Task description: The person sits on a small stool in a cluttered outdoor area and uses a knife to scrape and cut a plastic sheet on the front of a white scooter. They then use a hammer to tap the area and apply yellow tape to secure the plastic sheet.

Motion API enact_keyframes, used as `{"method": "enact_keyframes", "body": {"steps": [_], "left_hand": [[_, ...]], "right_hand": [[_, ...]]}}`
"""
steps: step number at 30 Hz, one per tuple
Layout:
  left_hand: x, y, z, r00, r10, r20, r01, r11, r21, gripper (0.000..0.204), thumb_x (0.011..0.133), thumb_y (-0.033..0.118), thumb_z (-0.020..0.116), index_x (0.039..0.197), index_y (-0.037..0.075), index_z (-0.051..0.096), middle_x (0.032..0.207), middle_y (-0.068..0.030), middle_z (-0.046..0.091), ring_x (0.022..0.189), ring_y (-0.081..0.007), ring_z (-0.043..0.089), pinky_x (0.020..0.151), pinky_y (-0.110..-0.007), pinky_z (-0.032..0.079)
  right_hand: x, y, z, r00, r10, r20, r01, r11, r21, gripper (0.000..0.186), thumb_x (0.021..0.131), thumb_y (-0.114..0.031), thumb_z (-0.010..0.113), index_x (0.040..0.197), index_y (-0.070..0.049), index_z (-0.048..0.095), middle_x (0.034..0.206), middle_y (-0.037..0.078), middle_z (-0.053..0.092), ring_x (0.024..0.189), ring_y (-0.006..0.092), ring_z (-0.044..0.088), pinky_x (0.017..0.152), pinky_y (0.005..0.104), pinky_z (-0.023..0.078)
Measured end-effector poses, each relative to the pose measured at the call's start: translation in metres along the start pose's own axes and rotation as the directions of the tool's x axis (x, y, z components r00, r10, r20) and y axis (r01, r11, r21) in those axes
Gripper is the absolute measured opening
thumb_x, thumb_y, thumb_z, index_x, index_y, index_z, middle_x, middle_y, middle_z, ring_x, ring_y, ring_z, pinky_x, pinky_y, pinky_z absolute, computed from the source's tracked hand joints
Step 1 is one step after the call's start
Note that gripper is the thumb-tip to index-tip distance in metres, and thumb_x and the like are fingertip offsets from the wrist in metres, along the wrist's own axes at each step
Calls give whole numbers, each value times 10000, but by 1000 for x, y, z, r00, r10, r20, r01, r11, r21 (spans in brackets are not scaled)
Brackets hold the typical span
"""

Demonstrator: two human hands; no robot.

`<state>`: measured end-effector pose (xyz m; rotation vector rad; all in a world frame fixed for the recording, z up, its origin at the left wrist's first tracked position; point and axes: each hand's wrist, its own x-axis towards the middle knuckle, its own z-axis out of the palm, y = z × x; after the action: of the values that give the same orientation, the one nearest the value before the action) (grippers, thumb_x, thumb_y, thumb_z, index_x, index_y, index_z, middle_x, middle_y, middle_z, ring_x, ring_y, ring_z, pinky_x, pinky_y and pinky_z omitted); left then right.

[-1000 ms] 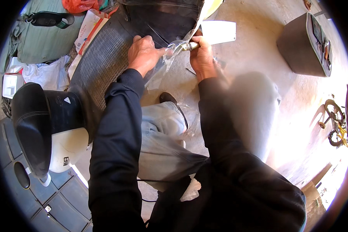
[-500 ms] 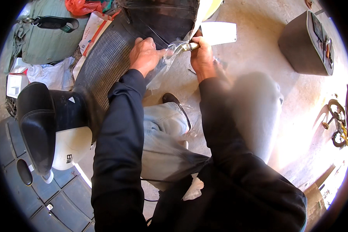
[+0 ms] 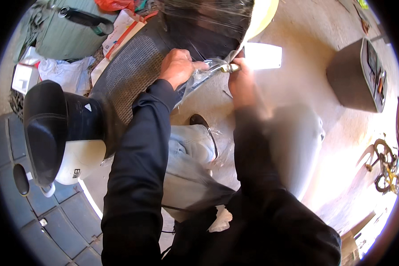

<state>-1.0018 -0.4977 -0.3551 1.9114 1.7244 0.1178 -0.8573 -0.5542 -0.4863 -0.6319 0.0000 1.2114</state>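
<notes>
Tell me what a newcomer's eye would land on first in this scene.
First the two bare hands at top centre: the left hand grips crinkled clear plastic film, while the right hand holds a small metal tool against it. Next, the scooter's black seat at the left, with its ribbed black footboard running up toward the hands. At the right edge a small bicycle lies on the sunlit concrete.

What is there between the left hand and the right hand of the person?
In the head view, crinkled clear plastic film stretches from the left hand to the right hand, which also holds a small metal piece.
</notes>
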Motion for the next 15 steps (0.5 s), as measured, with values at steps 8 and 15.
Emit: {"method": "enact_keyframes", "body": {"steps": [8, 15], "left_hand": [[-27, -16, 10, 986, 168, -17, -163, 972, 169, 247, 727, 278, 703, 809, 51, 651, 892, -138, 603, 850, -307, 593, 766, -374, 465], [-56, -28, 10, 975, 149, -165, -163, 984, -73, 285, 875, 289, 519, 877, 19, 612, 885, -197, 610, 863, -365, 577, 765, -421, 446]], "right_hand": [[-8, -15, -3, 978, -106, 178, 158, 937, -311, 333, 767, 44, 496, 1098, 14, 524, 1168, 154, 565, 1044, 229, 559, 850, 334, 450], [-35, -26, -10, 993, 107, -43, -115, 960, -255, 564, 734, -34, 465, 1287, 57, 410, 1333, 167, 442, 1109, 292, 513, 909, 386, 439]]}}
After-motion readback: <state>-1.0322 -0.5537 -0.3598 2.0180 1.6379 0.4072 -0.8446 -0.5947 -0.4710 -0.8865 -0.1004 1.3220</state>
